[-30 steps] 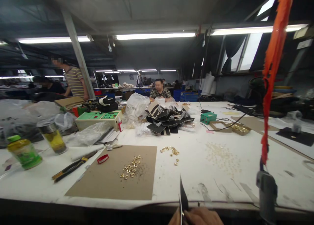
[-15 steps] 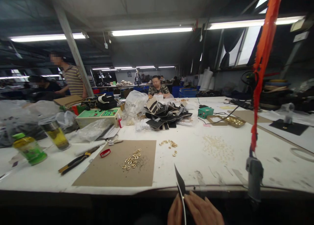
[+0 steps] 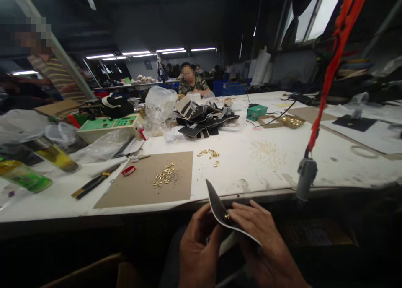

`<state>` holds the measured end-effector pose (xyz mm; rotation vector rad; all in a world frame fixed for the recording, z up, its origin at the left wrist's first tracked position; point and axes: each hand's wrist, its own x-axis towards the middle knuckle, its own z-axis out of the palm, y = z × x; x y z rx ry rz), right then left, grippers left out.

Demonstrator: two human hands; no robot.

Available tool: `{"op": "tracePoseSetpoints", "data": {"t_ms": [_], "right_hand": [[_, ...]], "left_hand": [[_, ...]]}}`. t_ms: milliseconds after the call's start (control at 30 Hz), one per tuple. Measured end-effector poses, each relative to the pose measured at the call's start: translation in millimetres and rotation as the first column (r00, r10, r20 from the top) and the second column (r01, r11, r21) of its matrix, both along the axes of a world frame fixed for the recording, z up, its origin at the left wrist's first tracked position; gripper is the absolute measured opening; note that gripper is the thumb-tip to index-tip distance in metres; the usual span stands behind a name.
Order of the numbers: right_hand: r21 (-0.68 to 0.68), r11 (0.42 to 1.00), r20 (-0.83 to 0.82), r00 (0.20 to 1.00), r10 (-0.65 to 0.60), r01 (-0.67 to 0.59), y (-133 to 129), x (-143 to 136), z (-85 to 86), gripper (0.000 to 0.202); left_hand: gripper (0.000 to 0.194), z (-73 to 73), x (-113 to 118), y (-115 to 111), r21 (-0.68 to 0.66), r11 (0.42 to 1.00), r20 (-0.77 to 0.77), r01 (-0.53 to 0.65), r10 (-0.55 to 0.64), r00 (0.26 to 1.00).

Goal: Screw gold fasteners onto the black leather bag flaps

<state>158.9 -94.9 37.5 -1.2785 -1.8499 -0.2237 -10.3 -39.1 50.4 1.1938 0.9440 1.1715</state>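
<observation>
Just in front of the table edge, a black flat panel with a pale edge (image 3: 216, 202) is held between my two hands, bent along its length. My left hand (image 3: 201, 242) grips it from the left, thumb and fingers around its underside. My right hand (image 3: 260, 229) is closed on its right part, fingertips beside a small gold metal fitting (image 3: 226, 216) on the dark face. The right thumb is hidden behind the panel. Gold rings (image 3: 163, 175) lie in a loose heap on a brown board (image 3: 125, 191), and more gold pieces (image 3: 212, 153) lie on the white table.
Pliers (image 3: 94, 182), a red band (image 3: 128, 171) and a green-label bottle (image 3: 25, 177) lie or stand at left. A pile of black panels (image 3: 204, 120) is farther back. A grey device (image 3: 307, 175) hangs from a red cord at right. Co-workers are beyond the table.
Both hands and the panel have come up higher in view as the camera tilted down. The panel has turned from nearly edge-on, now showing its dark face and the gold fitting.
</observation>
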Motion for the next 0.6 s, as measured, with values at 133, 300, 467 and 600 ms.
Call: {"op": "tracePoseSetpoints", "data": {"t_ms": [133,300,467,600], "right_hand": [[-0.119,0.986,-0.022,0.993,0.116,-0.117,-6,10,5.9,0.046],[-0.185,0.965,-0.013,0.982,0.186,-0.186,-10,18,4.4,0.047],[-0.222,0.957,-0.047,0.982,0.183,-0.189,-8,21,6.0,0.042],[-0.149,0.976,-0.082,0.985,0.151,-0.162,-4,22,4.5,0.033]], "left_hand": [[0.076,2.9,0,7,-0.129,0.991,0.107,0.022,-0.008,0.994],[0.088,-4.8,-12,18,-0.05,0.993,-0.022,0.111,-0.112,0.993],[0.047,0.9,-25,47,0.393,0.878,-0.339,0.273,-0.138,0.931],[0.026,18.0,-22,57,0.437,0.801,-0.329,0.409,-0.281,0.902]]}}
